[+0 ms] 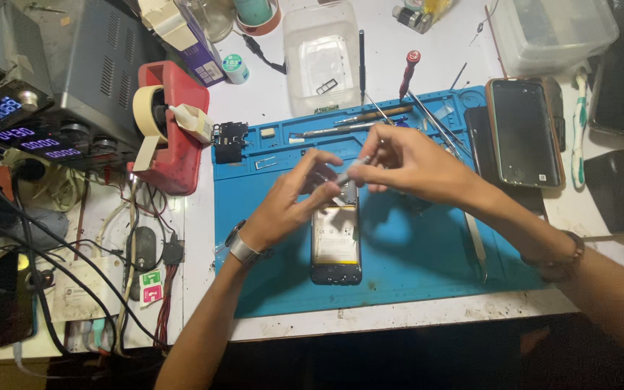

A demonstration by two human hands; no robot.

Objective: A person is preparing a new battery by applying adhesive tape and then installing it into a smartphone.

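On the blue mat (413,253) lies an opened phone (336,242), back cover off, pale battery showing in a black frame. Its long axis runs away from the person, top end under the hands. The left hand (290,198) and right hand (406,162) together pinch a slim grey tool (348,172) above it.
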